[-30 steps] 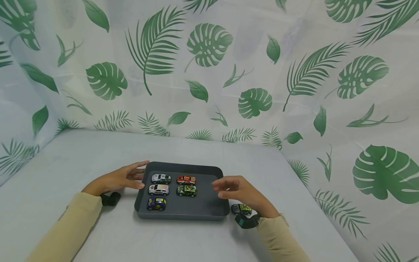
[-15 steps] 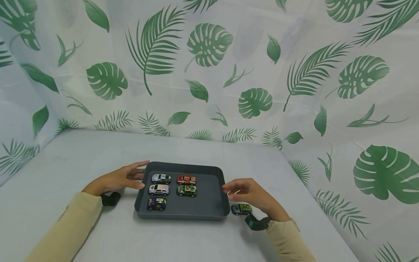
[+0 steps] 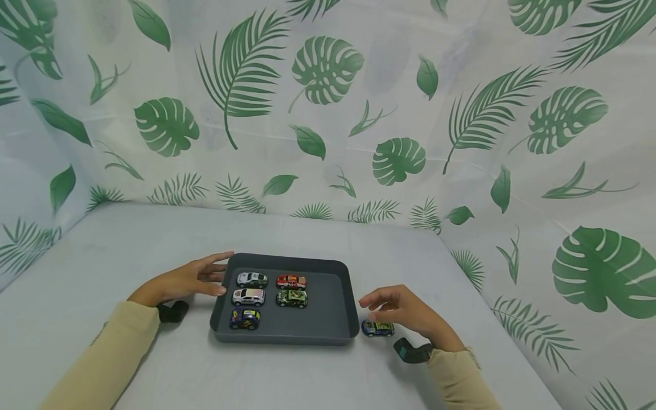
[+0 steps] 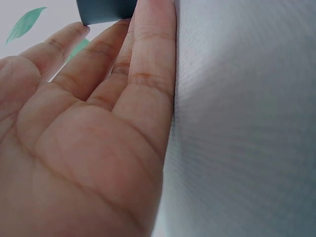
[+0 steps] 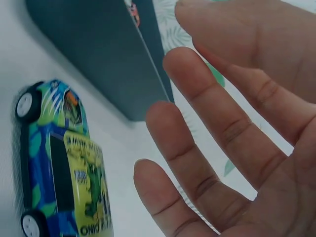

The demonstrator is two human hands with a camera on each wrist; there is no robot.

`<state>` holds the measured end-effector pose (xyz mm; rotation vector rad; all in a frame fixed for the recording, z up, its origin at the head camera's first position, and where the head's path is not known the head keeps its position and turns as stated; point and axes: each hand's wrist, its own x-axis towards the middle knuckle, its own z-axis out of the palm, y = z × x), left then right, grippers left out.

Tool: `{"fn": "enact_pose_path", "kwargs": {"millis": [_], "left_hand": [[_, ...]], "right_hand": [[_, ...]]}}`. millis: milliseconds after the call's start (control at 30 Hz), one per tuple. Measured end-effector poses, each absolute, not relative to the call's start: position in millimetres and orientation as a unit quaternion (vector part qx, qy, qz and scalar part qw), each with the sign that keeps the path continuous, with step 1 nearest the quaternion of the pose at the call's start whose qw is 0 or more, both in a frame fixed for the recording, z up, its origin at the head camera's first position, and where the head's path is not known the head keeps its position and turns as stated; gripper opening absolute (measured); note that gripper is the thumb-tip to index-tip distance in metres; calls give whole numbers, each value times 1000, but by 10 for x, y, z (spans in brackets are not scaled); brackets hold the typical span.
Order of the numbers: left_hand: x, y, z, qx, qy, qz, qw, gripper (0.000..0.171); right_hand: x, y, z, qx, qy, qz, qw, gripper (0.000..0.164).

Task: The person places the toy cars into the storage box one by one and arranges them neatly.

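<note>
A dark grey tray [image 3: 328, 307] lies on the table with several toy cars in it. My left hand [image 3: 187, 280] rests at the tray's left side, fingers loosely extended against its wall; in the left wrist view, the left hand's fingers [image 4: 153, 54] reach the tray's dark edge [image 4: 106, 10]. To the right of the tray, a blue and yellow-green toy car [image 5: 64, 163] stands on the table. My right hand [image 3: 405, 310] is over that car, its fingers slightly bent and holding nothing. In the right wrist view the fingertips [image 5: 170, 126] are apart from the car.
Inside the tray are two white toy cars, the lower one [image 3: 248, 296] being checkered, a red one [image 3: 291, 282], a green camouflage one [image 3: 292, 298] and a purple one [image 3: 245, 319]. A leaf-printed curtain [image 3: 338, 125] stands behind the table [image 3: 256, 376].
My right hand has drawn back from over the tray's right part, moving right and toward me to the car outside. The left hand, tray and cars stay where they were.
</note>
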<state>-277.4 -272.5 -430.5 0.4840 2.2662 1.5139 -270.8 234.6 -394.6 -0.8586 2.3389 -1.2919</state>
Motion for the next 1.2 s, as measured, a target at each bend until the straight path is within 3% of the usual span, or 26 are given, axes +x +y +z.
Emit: {"fn": "enact_pose_path", "kwargs": {"millis": [800,1200], "left_hand": [[-2782,-2730,-4312,175,805,536,187,107],[-2783,-2735,-4312,173,808,532,186,107]], "right_hand": [[-2742,2569,-4057,-270,845,-414,204,36],[-2758,2586,-4101,-293,854,-383,193,35]]}}
